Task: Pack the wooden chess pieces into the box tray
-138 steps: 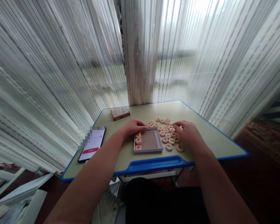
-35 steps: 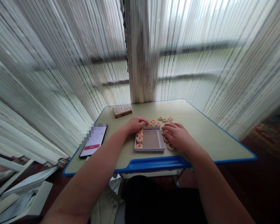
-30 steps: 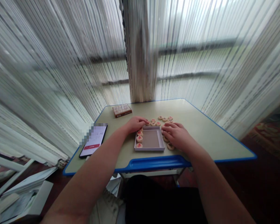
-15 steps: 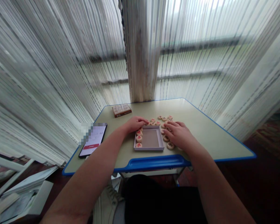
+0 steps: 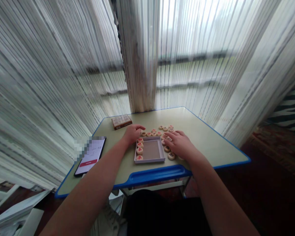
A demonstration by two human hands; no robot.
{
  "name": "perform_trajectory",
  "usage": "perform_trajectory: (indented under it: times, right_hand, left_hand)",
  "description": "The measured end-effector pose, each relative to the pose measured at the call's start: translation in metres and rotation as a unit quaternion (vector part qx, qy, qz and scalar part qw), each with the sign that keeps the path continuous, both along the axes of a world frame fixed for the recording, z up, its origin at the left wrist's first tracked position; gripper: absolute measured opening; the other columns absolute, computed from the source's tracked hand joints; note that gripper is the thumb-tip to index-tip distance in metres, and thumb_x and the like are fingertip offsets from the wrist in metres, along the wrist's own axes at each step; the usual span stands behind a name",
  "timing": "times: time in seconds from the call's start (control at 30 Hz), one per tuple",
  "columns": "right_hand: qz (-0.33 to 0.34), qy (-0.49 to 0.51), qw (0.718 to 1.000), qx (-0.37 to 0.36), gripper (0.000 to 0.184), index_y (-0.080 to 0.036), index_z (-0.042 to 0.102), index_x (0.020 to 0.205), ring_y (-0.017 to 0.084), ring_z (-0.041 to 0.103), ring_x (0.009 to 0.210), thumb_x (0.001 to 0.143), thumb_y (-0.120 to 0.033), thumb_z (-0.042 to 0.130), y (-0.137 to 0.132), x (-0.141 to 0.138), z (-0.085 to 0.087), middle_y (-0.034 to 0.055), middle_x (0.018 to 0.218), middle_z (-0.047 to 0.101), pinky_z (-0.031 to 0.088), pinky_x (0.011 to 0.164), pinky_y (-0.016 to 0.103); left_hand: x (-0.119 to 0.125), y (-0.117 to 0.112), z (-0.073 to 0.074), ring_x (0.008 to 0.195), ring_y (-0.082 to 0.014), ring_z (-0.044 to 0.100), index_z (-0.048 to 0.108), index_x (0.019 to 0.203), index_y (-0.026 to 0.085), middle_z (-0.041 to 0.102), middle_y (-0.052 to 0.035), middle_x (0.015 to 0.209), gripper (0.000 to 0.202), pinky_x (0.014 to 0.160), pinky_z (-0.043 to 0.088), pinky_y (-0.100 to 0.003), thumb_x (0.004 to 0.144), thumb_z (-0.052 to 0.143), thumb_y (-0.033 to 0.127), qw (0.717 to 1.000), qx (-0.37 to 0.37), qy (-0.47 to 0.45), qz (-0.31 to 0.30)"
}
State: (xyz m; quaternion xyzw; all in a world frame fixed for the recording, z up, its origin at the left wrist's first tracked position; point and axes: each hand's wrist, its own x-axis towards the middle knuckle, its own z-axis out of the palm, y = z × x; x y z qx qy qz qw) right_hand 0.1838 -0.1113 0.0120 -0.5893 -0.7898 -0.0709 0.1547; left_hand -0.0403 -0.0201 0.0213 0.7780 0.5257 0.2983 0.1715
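A shallow, pale open box [image 5: 149,161] sits near the table's front edge. Along its left wall runs a column of round Chinese chess pieces [image 5: 139,150] with red characters. My left hand [image 5: 132,134] is at the box's far left corner, fingers stretched out and nothing seen in them. Just beyond the far wall lie loose Chinese chess pieces [image 5: 153,134], close to its fingertips. Over more pieces right of the box rests my right hand [image 5: 179,142], palm down with fingers spread. Pieces with dark characters [image 5: 171,155] show beside it; those beneath it are partly hidden.
A phone [image 5: 90,155] with a lit screen lies at the table's left edge. Near the far left corner is a small brown printed box [image 5: 121,121]. The table [image 5: 211,147] has a blue rim and a blue front tray [image 5: 157,174]. Curtains [image 5: 142,65] hang behind.
My left hand has drawn back from the pieces beyond the box, uncovering more of them and the top of the red column. My right hand stays over its pieces. The camera view has turned slightly.
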Motion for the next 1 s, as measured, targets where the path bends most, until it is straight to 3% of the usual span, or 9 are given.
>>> perform_trajectory:
  times: [0.13, 0.27, 0.5, 0.77, 0.83, 1.0]
  right_hand:
    - [0.026, -0.02, 0.999, -0.01, 0.037, -0.026, 0.058, 0.119, 0.02, 0.05, 0.114, 0.093, -0.038, 0.033, 0.002, -0.001, -0.001, 0.0041, 0.122, 0.06, 0.031, 0.097, 0.037]
    - [0.017, -0.004, 1.0, -0.011, 0.033, -0.03, 0.061, 0.111, 0.018, 0.053, 0.109, 0.093, -0.039, 0.035, 0.005, -0.001, 0.0, 0.0029, 0.115, 0.064, 0.032, 0.094, 0.036]
    - [0.021, 0.018, 1.0, 0.003, 0.041, -0.02, 0.066, 0.103, 0.019, 0.048, 0.116, 0.094, -0.037, 0.031, 0.008, -0.002, 0.005, 0.009, 0.117, 0.063, 0.03, 0.095, 0.038]
    - [0.041, 0.08, 0.996, 0.016, 0.04, -0.019, 0.07, 0.096, 0.019, 0.055, 0.108, 0.092, -0.032, 0.033, 0.002, 0.001, 0.011, 0.0071, 0.11, 0.067, 0.034, 0.095, 0.035]
    - [0.008, 0.133, 0.99, 0.044, 0.036, -0.018, 0.07, 0.097, 0.019, 0.057, 0.105, 0.09, -0.027, 0.036, 0.0, 0.005, 0.011, 0.0068, 0.106, 0.068, 0.037, 0.094, 0.034]
    - [-0.152, 0.238, 0.955, 0.089, 0.036, -0.016, 0.069, 0.096, 0.021, 0.061, 0.095, 0.078, -0.013, 0.038, -0.001, 0.024, 0.013, 0.0082, 0.099, 0.07, 0.044, 0.088, 0.034]
  left_hand:
    - [-0.006, 0.003, 0.001, 0.079, -0.0162, 0.063, 0.073, 0.088, 0.013, 0.072, -0.0063, 0.086, 0.037, 0.078, 0.047, -0.025, 0.07, 0.041, 0.012, 0.998, 0.026, 0.023, 0.05]
    - [-0.013, 0.007, 0.004, 0.098, -0.0189, 0.061, 0.07, 0.098, 0.013, 0.069, -0.0085, 0.102, 0.04, 0.092, 0.043, -0.027, 0.071, 0.041, 0.013, 0.993, 0.033, 0.079, 0.083]
    - [-0.011, 0.007, 0.001, 0.098, -0.0201, 0.062, 0.072, 0.095, 0.015, 0.07, -0.009, 0.101, 0.034, 0.089, 0.044, -0.026, 0.071, 0.048, 0.019, 0.99, -0.033, 0.123, 0.063]
    - [-0.01, 0.006, 0.003, 0.097, -0.0204, 0.062, 0.071, 0.096, 0.014, 0.07, -0.0095, 0.101, 0.036, 0.089, 0.044, -0.027, 0.072, 0.044, 0.018, 0.992, -0.019, 0.111, 0.052]
    - [-0.009, 0.005, 0.003, 0.097, -0.0201, 0.062, 0.072, 0.094, 0.014, 0.07, -0.0085, 0.101, 0.035, 0.089, 0.044, -0.027, 0.072, 0.045, 0.019, 0.992, -0.024, 0.113, 0.04]
    - [-0.007, 0.002, 0.001, 0.092, -0.0168, 0.063, 0.072, 0.092, 0.018, 0.071, -0.0045, 0.098, 0.033, 0.085, 0.045, -0.023, 0.074, 0.044, 0.018, 0.995, -0.037, 0.097, 0.007]
